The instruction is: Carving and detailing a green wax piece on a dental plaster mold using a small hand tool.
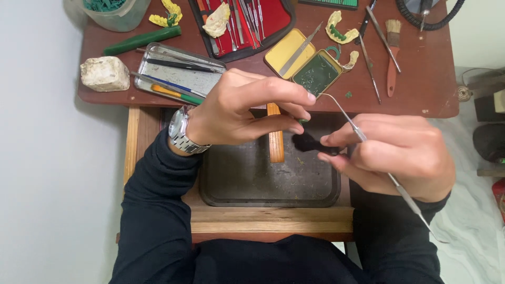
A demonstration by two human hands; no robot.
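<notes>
My left hand (242, 108), with a metal watch (181, 131) on the wrist, pinches something very small and greenish between thumb and fingertips above a dark tray (247, 184). My right hand (394, 152) grips a thin metal instrument (350, 120) whose curved tip points toward the left fingertips. It also holds a dark soft piece (307, 142) under the fingers. An orange wooden peg (275, 139) sticks out over the tray between the hands.
On the brown table lie an open yellow tin (305, 60) with green wax, a metal tray of tools (181, 73), a red instrument case (247, 18), a white stone block (104, 73), a brush (392, 52), yellow dental casts (336, 27) and a green stick (142, 41).
</notes>
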